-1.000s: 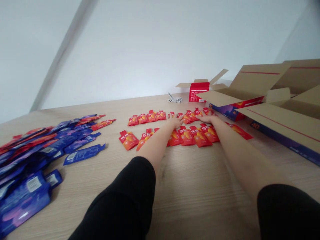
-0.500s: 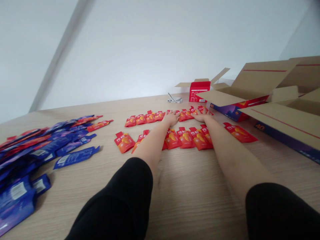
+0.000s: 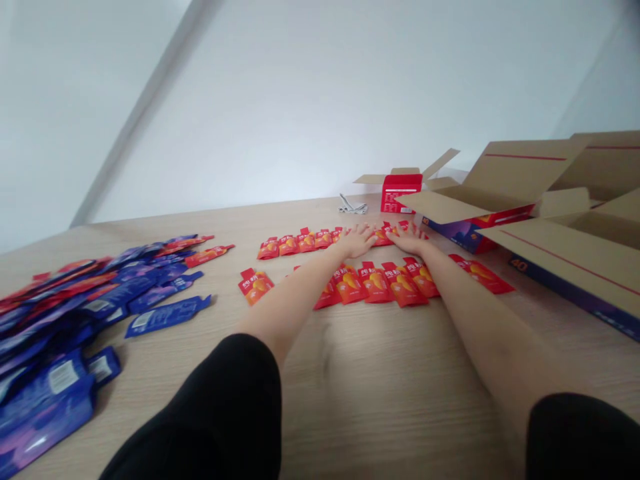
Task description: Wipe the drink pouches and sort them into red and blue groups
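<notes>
In the head view, the left hand [image 3: 357,241] and right hand [image 3: 409,239] reach over the far row of red pouches [image 3: 307,240] on the tabletop [image 3: 350,360], each grip spread apart; a nearer row [image 3: 376,283] lies before it.

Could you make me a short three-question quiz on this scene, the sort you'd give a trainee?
1. True or false: the left hand and the right hand are both at the far row of red pouches.

2. Where are the blue pouches?
a) between the two hands
b) on the left of the table
c) under the right hand

3. Fill in the blank: the flaps of the small red box are ____.

Key: 1. true; 2. b; 3. open
</notes>
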A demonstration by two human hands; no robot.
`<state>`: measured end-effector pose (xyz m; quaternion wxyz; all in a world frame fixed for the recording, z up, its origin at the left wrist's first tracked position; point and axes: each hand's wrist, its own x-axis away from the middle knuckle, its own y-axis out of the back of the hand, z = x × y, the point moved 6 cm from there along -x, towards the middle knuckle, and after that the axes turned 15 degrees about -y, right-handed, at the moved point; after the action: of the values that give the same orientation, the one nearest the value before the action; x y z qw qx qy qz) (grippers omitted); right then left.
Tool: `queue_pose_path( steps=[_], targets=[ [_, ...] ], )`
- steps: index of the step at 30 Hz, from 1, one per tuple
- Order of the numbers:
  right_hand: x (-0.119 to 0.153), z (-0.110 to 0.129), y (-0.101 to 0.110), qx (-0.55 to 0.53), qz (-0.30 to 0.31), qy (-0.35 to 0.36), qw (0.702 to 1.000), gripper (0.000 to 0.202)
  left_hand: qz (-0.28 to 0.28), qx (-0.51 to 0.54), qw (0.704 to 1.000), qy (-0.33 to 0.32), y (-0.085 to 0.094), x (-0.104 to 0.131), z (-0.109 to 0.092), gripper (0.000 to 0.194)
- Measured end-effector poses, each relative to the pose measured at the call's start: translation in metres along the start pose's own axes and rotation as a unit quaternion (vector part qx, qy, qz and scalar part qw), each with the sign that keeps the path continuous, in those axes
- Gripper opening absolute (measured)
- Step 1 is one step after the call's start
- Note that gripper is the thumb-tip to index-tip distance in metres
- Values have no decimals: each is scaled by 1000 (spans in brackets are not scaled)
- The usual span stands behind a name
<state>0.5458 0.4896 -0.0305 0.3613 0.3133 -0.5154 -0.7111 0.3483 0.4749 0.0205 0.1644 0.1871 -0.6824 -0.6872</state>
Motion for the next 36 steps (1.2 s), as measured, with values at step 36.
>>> queue_pose_path(
  steps=[36],
  targets=[
    [257,206,-28,11,-26,207,978,64,-83,-9,981,176,-28,264,67,57]
  ],
)
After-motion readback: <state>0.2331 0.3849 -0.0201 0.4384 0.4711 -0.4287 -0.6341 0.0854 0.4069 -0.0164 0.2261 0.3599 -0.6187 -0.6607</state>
